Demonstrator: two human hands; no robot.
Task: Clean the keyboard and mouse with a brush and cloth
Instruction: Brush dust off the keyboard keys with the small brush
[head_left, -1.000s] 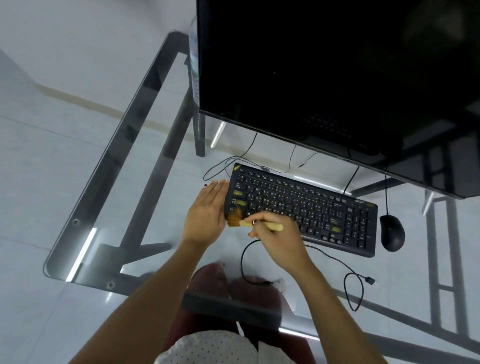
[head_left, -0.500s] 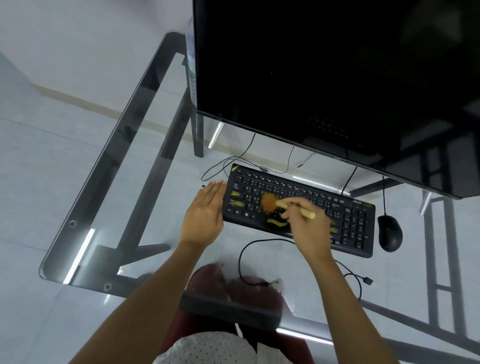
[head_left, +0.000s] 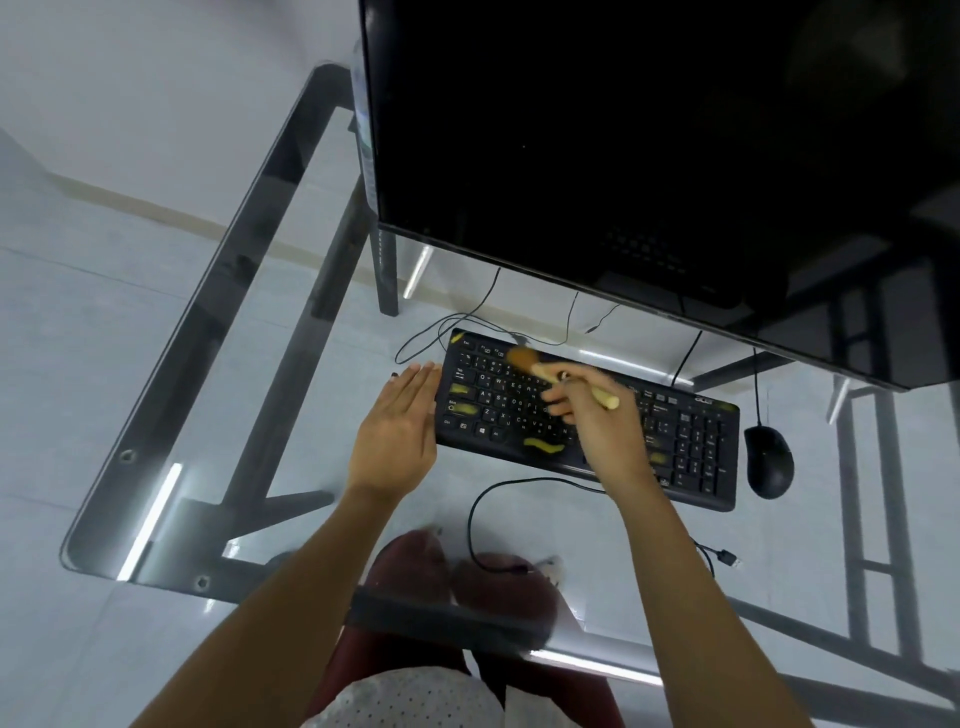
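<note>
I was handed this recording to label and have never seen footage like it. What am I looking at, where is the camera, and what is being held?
No machine here: the camera sits on a person's head, looking down at their own two bare hands over a glass desk. On the desk lie a black keyboard, a black mouse to its right, and loose cables; a dark monitor stands behind. The right hand grips a small brush by its wooden handle, bristles on the keyboard's top left keys. The left hand is open and flat against the keyboard's left edge, probably steadying it. No cloth is visible.
</note>
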